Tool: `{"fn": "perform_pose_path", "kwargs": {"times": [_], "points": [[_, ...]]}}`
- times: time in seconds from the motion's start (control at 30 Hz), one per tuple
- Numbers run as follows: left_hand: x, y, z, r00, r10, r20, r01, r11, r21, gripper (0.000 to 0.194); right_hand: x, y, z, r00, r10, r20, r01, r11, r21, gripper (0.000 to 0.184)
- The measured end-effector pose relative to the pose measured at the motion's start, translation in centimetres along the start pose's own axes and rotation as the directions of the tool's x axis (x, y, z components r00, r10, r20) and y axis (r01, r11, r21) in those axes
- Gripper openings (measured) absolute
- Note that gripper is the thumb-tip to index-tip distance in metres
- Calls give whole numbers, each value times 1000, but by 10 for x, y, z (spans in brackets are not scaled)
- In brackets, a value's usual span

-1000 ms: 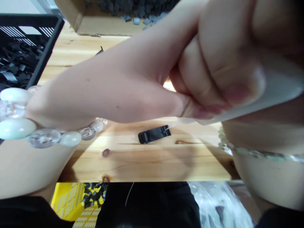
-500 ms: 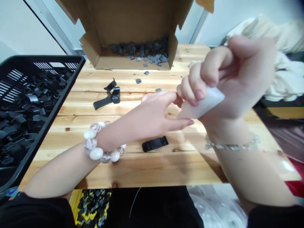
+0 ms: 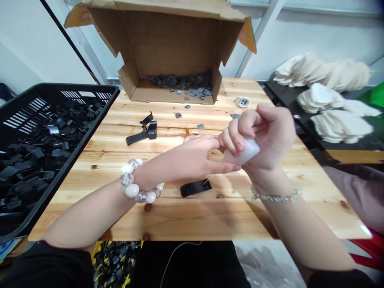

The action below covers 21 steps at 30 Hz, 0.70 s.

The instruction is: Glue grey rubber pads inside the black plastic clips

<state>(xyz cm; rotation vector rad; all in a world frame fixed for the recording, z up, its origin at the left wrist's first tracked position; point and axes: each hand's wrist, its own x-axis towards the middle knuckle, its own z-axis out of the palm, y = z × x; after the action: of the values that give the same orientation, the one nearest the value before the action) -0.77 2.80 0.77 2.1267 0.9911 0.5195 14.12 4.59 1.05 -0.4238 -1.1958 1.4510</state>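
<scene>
A small piece of white translucent material (image 3: 246, 151), flat on its visible side, is held up between my two hands above the table. The fingers of my right hand (image 3: 264, 134) curl over it and press it toward the palm. From the left, my left hand (image 3: 196, 156) grips its lower left end, the thumb along the near side; most of its fingers are hidden behind. Below the hands a black plastic clip-like part (image 3: 196, 187) lies on the table. Farther back on the left sit several curved black parts (image 3: 147, 130), close together.
An open cardboard box (image 3: 174, 44) of small grey pieces (image 3: 195, 86) stands at the back. A black crate (image 3: 112, 96) full of black parts is at left. Loose grey pieces dot the wooden table (image 3: 105, 188). White fabric stacks (image 3: 324, 100) lie at right; a small roll (image 3: 243, 101) sits nearby.
The head view has shifted, showing more of the box and the fabric stacks. My right hand appears lower and farther left, while both hands keep hold of the white piece.
</scene>
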Motion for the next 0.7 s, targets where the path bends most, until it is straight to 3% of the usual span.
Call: {"fn": "perform_pose_path", "kwargs": {"times": [0.43,0.7], "points": [[0,0,4,1000,28,-9,-28,1000,13,40,0,-2,-4,997,-16,72,19,999,-50,60],[0,7,14,984,85,-157,-95,994,-61,33,0,-14,-10,995,-16,94,25,995,-92,57]]}}
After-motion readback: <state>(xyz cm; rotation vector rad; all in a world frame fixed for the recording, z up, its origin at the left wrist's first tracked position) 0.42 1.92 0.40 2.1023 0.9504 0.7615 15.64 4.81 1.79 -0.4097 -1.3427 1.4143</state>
